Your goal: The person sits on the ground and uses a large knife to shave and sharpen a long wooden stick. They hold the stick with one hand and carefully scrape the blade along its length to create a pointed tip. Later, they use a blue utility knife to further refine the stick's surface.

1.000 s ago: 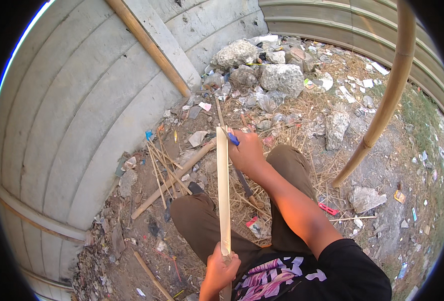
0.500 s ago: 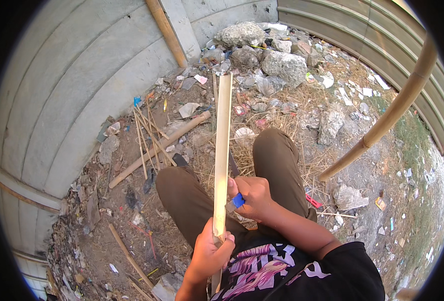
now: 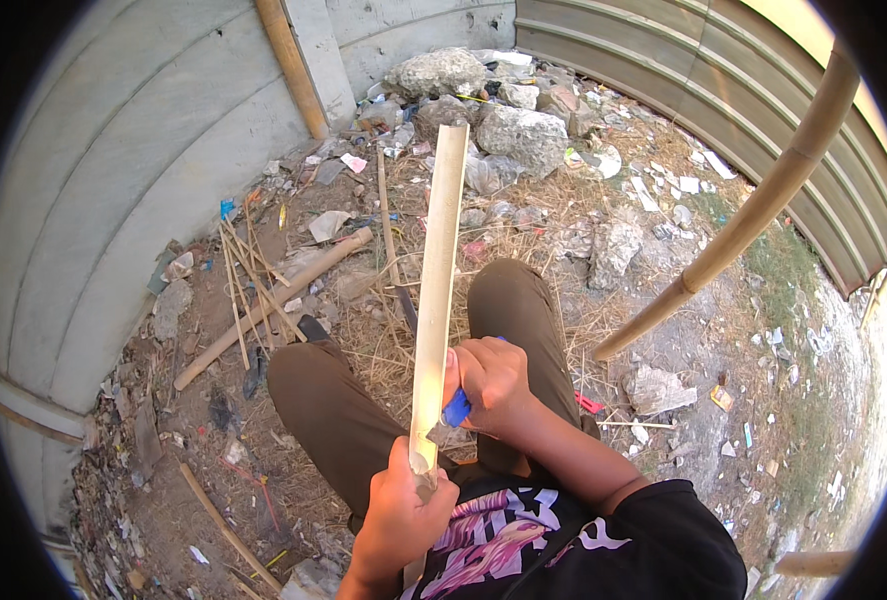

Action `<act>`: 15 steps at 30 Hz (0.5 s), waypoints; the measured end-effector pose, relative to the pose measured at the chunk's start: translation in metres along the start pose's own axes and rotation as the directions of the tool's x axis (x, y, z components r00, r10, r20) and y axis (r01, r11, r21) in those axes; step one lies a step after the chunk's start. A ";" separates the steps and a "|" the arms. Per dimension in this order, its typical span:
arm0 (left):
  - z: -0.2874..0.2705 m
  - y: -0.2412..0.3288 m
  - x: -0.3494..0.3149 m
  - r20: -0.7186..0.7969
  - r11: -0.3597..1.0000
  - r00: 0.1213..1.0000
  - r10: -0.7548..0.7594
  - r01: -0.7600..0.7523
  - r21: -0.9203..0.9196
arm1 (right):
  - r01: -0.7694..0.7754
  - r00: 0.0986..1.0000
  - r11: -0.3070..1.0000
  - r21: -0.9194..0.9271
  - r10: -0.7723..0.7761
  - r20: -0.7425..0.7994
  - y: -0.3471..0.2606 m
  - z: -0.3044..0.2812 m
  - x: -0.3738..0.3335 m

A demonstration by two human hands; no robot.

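Note:
A long split length of bamboo (image 3: 438, 250) stands lengthwise before me, its pale hollow inside showing, tilted slightly right at the far end. My left hand (image 3: 403, 510) is closed around its near end, by a rough notch in the edge. My right hand (image 3: 493, 385) is closed around a small blue-handled knife (image 3: 456, 408) at the bamboo's right edge, just above the notch. The fingers hide most of the knife, and its blade cannot be made out. Both hands are in front of my body, between my bent knees.
Thin bamboo strips (image 3: 248, 275) lie across a bamboo pole (image 3: 273, 308) at left. A long dark blade (image 3: 404, 305) lies beyond my knees. A red-handled item (image 3: 588, 402) is by my right knee. A slanting bamboo pole (image 3: 723, 235), rocks (image 3: 523, 138) and a concrete wall (image 3: 163, 170) surround me.
The bamboo's far end has tipped slightly right relative to its near end. My right hand has turned, showing more of the blue handle. The whole view has shifted, moving the surroundings left.

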State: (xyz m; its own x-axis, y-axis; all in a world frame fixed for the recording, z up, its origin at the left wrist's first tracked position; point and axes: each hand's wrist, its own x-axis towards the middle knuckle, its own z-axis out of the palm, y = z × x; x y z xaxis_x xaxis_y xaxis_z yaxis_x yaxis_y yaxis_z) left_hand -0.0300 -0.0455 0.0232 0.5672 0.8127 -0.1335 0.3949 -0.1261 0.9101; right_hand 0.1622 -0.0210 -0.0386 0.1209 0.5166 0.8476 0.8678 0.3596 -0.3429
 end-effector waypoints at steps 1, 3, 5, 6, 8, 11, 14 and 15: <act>-0.001 0.003 0.000 0.001 1.000 1.000 -0.020 0.020 0.004 | 0.015 1.000 1.000 0.000 -0.015 -0.007 0.001 -0.001 0.006; 0.000 0.007 -0.001 -0.022 1.000 0.999 0.030 -0.030 -0.006 | 0.034 0.999 0.998 -0.045 -0.034 -0.016 0.002 -0.003 0.015; -0.002 0.009 -0.004 -0.014 1.000 1.000 0.010 -0.010 -0.008 | 0.066 0.997 0.996 -0.066 -0.069 -0.044 0.003 -0.007 0.024; -0.001 0.013 -0.006 -0.044 1.000 0.999 0.002 -0.002 -0.019 | 0.085 0.994 0.994 -0.071 -0.089 -0.059 0.003 -0.006 0.030; 0.005 0.016 -0.008 -0.087 0.999 0.996 -0.016 0.011 -0.048 | -0.014 0.990 0.991 -0.131 -0.005 -0.143 0.018 -0.004 0.040; 0.014 0.000 -0.012 0.130 1.000 0.991 -0.007 0.009 -0.010 | -0.609 0.762 0.785 0.110 0.618 -0.195 0.068 -0.026 0.082; 0.025 -0.021 -0.018 0.255 0.999 0.966 -0.041 0.042 0.000 | -0.645 0.761 0.729 -0.232 0.583 -0.284 0.139 -0.046 0.111; 0.024 -0.027 -0.016 0.285 0.997 0.956 -0.070 0.071 0.009 | -0.661 0.747 0.725 -0.193 0.608 -0.269 0.149 -0.043 0.109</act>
State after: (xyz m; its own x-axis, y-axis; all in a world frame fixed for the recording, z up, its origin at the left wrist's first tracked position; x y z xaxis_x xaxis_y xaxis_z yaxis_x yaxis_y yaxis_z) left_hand -0.0327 -0.0689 -0.0089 0.7201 0.6240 -0.3035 0.4406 -0.0734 0.8947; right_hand 0.3259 0.0554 0.0199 0.7478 0.3952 0.5335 0.6429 -0.2306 -0.7304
